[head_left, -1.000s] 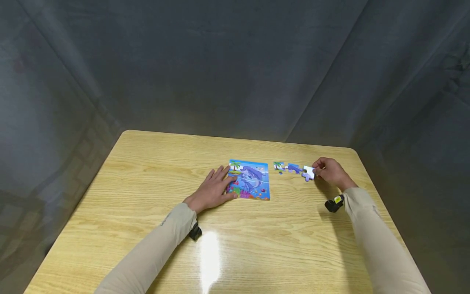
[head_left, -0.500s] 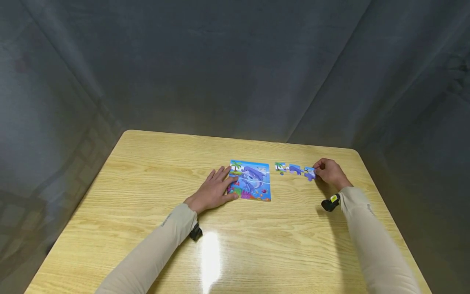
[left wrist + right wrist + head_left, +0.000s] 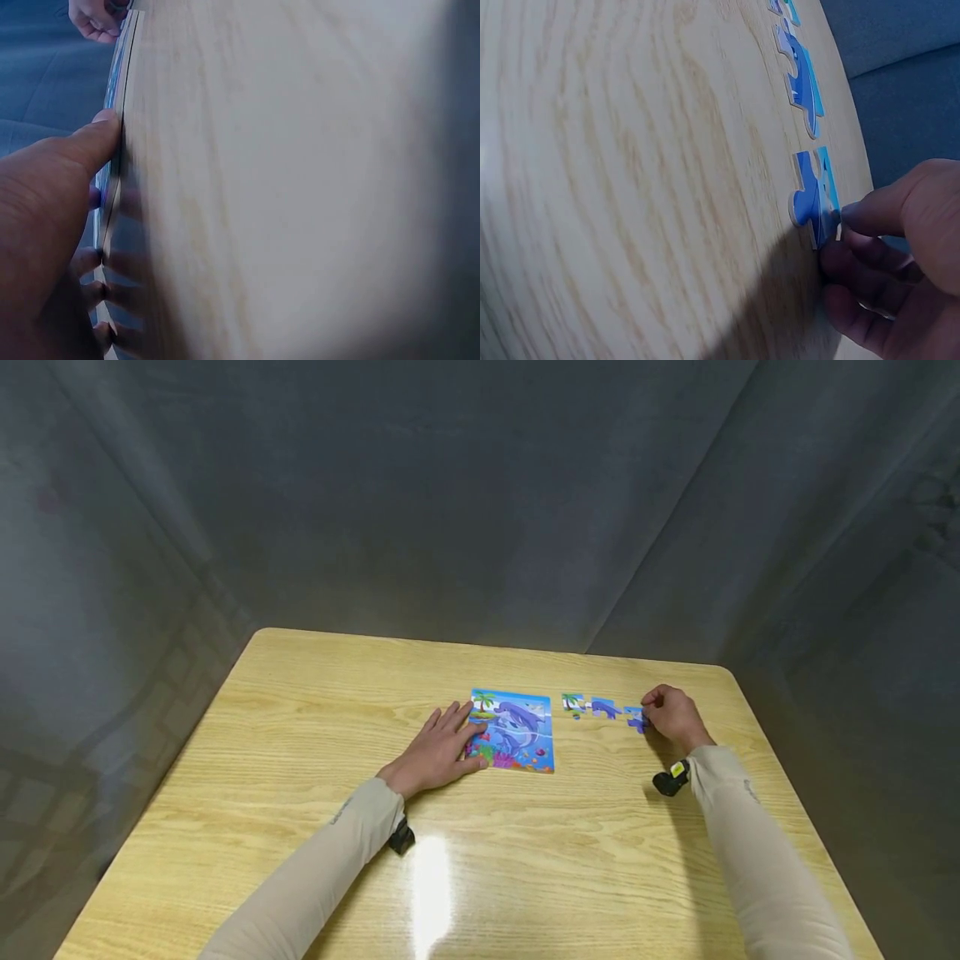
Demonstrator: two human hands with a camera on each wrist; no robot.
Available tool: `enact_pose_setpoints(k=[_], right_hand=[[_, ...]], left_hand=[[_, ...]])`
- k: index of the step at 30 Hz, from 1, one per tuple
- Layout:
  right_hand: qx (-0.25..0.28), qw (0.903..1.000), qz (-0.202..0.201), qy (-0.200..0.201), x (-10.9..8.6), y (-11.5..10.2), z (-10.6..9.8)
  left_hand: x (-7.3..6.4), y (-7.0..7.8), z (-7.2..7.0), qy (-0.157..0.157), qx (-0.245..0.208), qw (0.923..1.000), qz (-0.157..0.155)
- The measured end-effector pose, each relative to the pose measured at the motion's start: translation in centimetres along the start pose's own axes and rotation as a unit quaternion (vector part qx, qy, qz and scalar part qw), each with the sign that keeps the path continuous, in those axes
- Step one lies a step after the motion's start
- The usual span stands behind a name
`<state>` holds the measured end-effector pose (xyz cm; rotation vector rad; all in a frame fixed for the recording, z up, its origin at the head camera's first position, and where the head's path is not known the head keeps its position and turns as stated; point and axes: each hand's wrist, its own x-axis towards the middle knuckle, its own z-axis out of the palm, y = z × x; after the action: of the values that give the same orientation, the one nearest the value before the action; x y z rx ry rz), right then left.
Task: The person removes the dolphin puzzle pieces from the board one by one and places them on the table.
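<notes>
Dark grey fabric (image 3: 420, 510) surrounds a wood-grain table (image 3: 585, 868); a dolphin puzzle (image 3: 519, 731) lies towards its far edge.

We note a pale yellow surface with rounded far corners and a bright reflection (image 3: 431, 893) near the front. The roughly square puzzle shows two purple-blue dolphins, a palm tree at upper left and multicoloured print along the bottom. To its right, a palm-tree piece (image 3: 572, 702), a dolphin piece (image 3: 603, 707) and an end piece (image 3: 808, 196) form a row, picture side up. The left hand (image 3: 435, 753) grips nothing, fingers spread onto the puzzle's left side; the right hand (image 3: 675, 717) pinches the end piece by its right edge.
</notes>
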<state>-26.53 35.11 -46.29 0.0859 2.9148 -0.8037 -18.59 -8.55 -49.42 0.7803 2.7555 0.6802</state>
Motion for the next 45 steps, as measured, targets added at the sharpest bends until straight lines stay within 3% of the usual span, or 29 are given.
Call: enact_pose_setpoints(k=[6, 11, 18, 32, 45], right_hand=[[0.007, 0.9997, -0.006, 0.022, -0.1, -0.8, 0.3], [0.014, 0.9994, -0.029, 0.016, -0.2, -2.3, 0.8], [0.054, 0.9951, -0.072, -0.043, -0.4, -5.3, 2.0], [0.039, 0.9706, -0.180, -0.155, -1.6, -13.6, 5.5], [0.011, 0.9542, -0.214, -0.208, -1.6, -18.0, 7.8]], left_hand=[[0.2, -0.2, -0.1, 0.002, 0.007, 1.0000, -0.002], [0.2, -0.3, -0.1, -0.006, 0.021, 0.9997, -0.015], [0.2, -0.3, -0.3, -0.013, 0.023, 0.9994, -0.023], [0.3, -0.1, -0.3, -0.018, 0.020, 0.9994, -0.022], [0.4, 0.0, -0.3, -0.019, 0.031, 0.9990, -0.028]])
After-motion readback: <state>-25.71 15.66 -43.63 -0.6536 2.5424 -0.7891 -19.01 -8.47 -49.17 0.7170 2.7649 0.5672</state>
